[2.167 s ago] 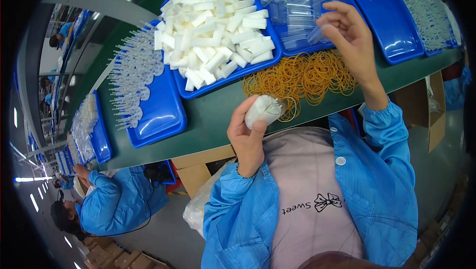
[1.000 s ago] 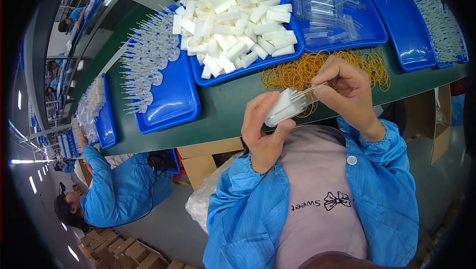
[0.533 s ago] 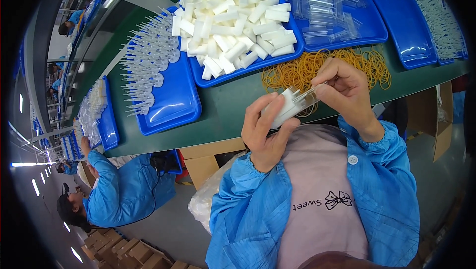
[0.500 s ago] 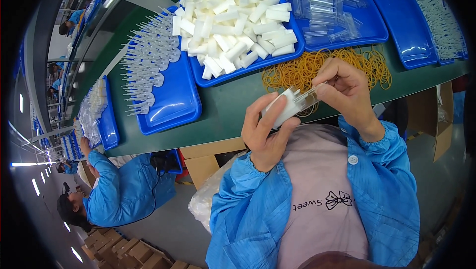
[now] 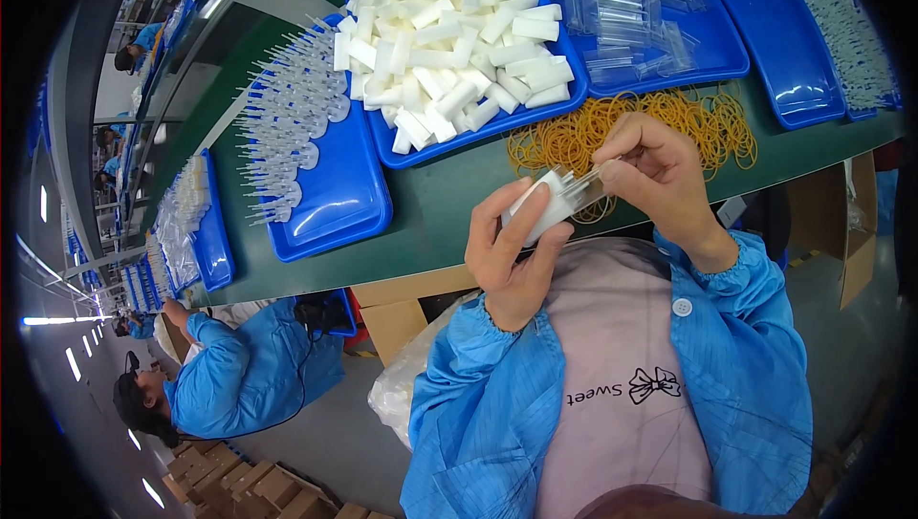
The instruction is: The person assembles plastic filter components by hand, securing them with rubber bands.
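Observation:
In front of my chest, my left hand (image 5: 512, 251) is closed around a white block (image 5: 541, 215), or a few of them together. Thin clear prongs (image 5: 568, 180) stick out of its right end. My right hand (image 5: 662, 180) pinches a slim clear plastic tube (image 5: 595, 188) between thumb and fingertips. That tube lies against the prongs; whether any of them sit inside it I cannot make out. Just behind my hands, a heap of yellow rubber bands (image 5: 717, 132) rests on the green table (image 5: 430, 223).
A blue tray (image 5: 397, 158) heaped with white blocks stands behind my hands. Clear tubes fill another tray (image 5: 734, 65). Needle-tipped clear parts stand by the left tray (image 5: 335, 218) and the far-right tray (image 5: 813, 113). A co-worker in blue (image 5: 253, 366) sits at left. An open carton (image 5: 856, 232) is at right.
My right hand has shifted slightly left, bringing the clear tube closer over the prongs. My left hand keeps its hold. The co-worker's arm has moved a little.

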`<action>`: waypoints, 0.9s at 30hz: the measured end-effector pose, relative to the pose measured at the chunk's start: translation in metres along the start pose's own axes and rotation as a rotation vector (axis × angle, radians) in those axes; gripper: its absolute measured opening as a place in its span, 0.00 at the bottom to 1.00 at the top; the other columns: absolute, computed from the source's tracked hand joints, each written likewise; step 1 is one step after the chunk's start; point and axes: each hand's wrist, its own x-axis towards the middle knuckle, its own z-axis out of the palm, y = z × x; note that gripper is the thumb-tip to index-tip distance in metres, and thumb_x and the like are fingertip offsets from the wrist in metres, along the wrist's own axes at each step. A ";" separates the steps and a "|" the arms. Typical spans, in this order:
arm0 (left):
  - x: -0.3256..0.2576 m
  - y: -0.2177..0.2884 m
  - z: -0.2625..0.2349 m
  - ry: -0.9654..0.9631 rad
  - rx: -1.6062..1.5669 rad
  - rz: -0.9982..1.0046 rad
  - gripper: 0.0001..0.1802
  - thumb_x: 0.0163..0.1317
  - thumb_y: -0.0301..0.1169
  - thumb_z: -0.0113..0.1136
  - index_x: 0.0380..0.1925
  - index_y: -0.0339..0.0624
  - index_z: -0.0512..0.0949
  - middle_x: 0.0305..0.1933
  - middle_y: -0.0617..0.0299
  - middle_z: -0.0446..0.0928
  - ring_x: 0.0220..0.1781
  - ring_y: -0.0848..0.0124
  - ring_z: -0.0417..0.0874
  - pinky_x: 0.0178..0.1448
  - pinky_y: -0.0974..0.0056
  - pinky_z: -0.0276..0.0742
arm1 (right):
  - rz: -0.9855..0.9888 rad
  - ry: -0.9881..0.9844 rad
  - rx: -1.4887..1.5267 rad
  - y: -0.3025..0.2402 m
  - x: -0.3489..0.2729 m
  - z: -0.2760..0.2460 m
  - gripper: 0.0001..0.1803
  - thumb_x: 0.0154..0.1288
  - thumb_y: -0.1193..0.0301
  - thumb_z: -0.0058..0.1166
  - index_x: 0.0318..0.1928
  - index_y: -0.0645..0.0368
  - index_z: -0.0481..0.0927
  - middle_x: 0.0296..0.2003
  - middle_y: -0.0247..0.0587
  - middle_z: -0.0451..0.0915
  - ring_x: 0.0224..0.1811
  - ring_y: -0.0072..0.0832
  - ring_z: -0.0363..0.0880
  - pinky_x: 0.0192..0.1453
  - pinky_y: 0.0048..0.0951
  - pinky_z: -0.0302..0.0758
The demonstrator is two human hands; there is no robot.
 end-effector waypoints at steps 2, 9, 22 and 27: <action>0.001 0.000 0.000 -0.019 0.009 0.029 0.23 0.47 0.25 0.72 0.47 0.41 0.81 0.50 0.50 0.75 0.47 0.59 0.79 0.49 0.63 0.76 | 0.149 -0.002 0.104 -0.004 0.000 0.000 0.06 0.59 0.79 0.58 0.38 0.66 0.77 0.33 0.34 0.75 0.34 0.16 0.75 0.38 0.17 0.73; -0.002 -0.001 0.003 0.011 -0.087 -0.070 0.24 0.45 0.24 0.72 0.46 0.42 0.81 0.50 0.50 0.76 0.47 0.59 0.79 0.49 0.62 0.76 | -0.212 -0.040 -0.331 -0.003 -0.001 0.003 0.05 0.61 0.77 0.58 0.37 0.66 0.78 0.32 0.33 0.76 0.33 0.15 0.75 0.38 0.17 0.73; 0.002 0.003 0.009 -0.016 -0.151 -0.145 0.31 0.49 0.31 0.72 0.55 0.37 0.74 0.53 0.52 0.72 0.48 0.64 0.78 0.50 0.63 0.74 | -0.042 -0.025 -0.142 0.005 0.002 -0.005 0.05 0.63 0.76 0.56 0.38 0.64 0.76 0.32 0.32 0.77 0.33 0.14 0.75 0.37 0.16 0.73; -0.006 -0.012 0.004 -0.010 -0.410 -0.342 0.29 0.54 0.36 0.69 0.52 0.34 0.71 0.53 0.57 0.68 0.50 0.70 0.74 0.51 0.66 0.72 | 0.047 -0.005 0.044 -0.005 0.005 -0.014 0.07 0.63 0.75 0.58 0.39 0.63 0.76 0.34 0.32 0.76 0.34 0.12 0.74 0.38 0.15 0.72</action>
